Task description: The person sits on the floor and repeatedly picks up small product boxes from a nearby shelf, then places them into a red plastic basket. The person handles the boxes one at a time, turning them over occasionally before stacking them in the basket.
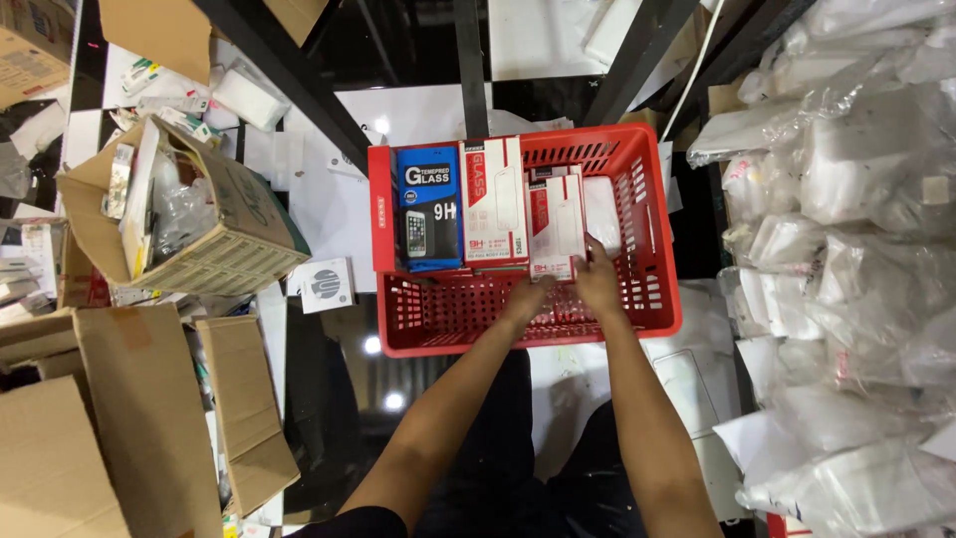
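A red plastic basket (657,299) stands on the floor in front of me. Inside it lie a blue flat box (427,204), a red-and-white flat box (494,199) and a stack of similar red-and-white boxes (557,224). My left hand (525,296) and my right hand (597,274) are both inside the basket, gripping the near end of that stack. A white bagged item (602,209) lies behind the stack, partly hidden.
An open cardboard box (179,209) full of small packs stands at left, with flattened cartons (129,418) near it. A small white box (326,284) lies on the floor. Shelves of clear plastic bags (846,249) fill the right side. Dark shelf beams (289,70) cross above.
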